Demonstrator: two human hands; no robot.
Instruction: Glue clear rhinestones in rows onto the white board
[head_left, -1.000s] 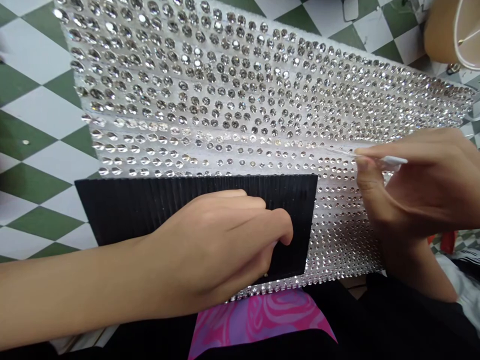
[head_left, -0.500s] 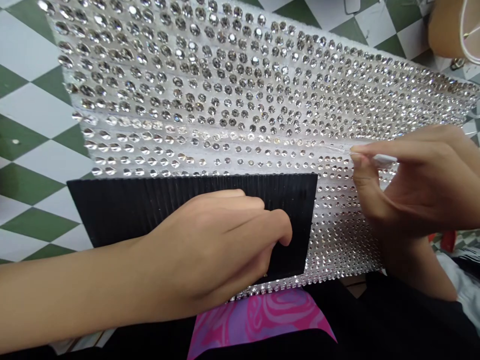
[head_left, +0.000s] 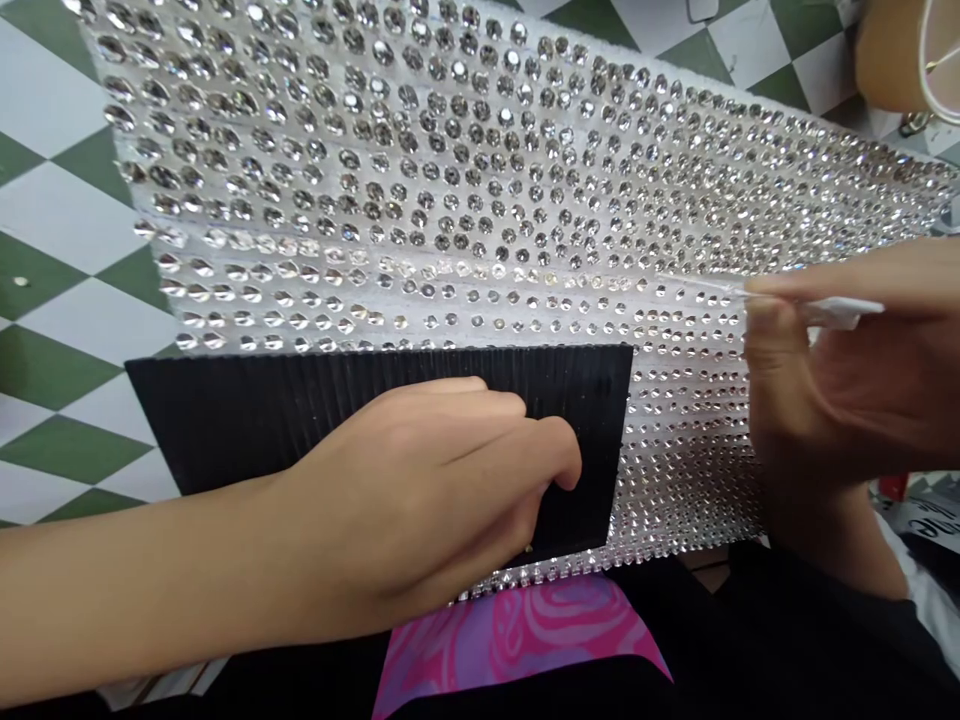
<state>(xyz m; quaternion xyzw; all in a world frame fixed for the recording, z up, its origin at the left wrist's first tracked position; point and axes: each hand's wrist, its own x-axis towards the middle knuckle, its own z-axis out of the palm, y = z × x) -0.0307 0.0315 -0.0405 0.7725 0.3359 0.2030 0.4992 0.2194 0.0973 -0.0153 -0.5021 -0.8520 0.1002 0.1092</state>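
At seven o'clock, our left hand [head_left: 442, 475] lies curled on a black board [head_left: 232, 425]; we can't tell whether it grips anything. At three, our right hand [head_left: 855, 370] pinches a white strip [head_left: 844, 311] over gem-studded cloth [head_left: 409, 306] spreading to twelve.

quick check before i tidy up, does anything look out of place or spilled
A small pale bit lies alone on the checkered surface, left of the studded sheet; it looks dropped, though it's too small to identify.
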